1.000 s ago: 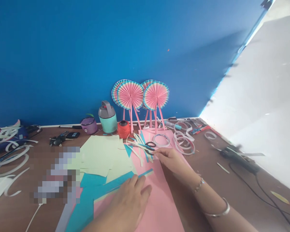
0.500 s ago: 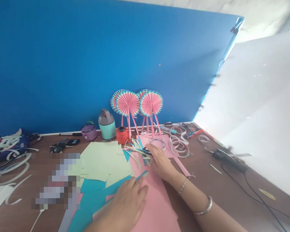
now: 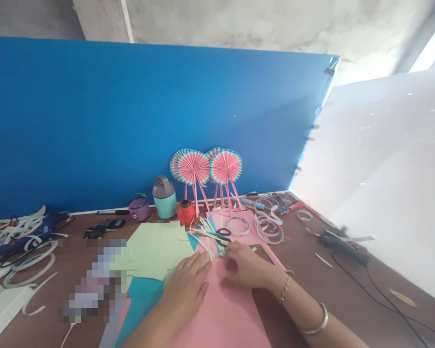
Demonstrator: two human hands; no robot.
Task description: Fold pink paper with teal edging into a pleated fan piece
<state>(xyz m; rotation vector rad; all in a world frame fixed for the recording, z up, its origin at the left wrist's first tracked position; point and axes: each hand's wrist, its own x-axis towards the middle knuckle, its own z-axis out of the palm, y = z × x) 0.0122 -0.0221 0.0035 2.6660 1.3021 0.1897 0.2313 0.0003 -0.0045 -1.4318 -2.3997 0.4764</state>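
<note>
My left hand point(image 3: 186, 286) lies flat with its fingers stretched forward, over the left side of a pink paper sheet point(image 3: 223, 314) and the teal and pale green sheets beside it. Just right of it, my right hand point(image 3: 245, 266) rests on the pink sheet, fingers bent and thumb apart, with nothing visible in its grasp. Black-handled scissors point(image 3: 224, 232) lie beyond the right fingertips, their blades mostly hidden among cut paper strips point(image 3: 207, 231). Pale green paper point(image 3: 155, 244) and teal paper point(image 3: 143, 295) spread to the left.
Pink pleated paper fans point(image 3: 225, 166) lean on the blue partition point(image 3: 94, 121). In front stand a teal flask point(image 3: 165, 200), a red spool point(image 3: 186, 212) and a purple pot point(image 3: 139, 209). Tape rolls point(image 3: 270, 228) lie to the right, near a black power adapter point(image 3: 344, 245) with cables.
My right hand has drawn back from the scissors, uncovering their handles. My left hand has shifted forward and left, and the teal edge that showed beside it is gone from sight. The view has tilted up.
</note>
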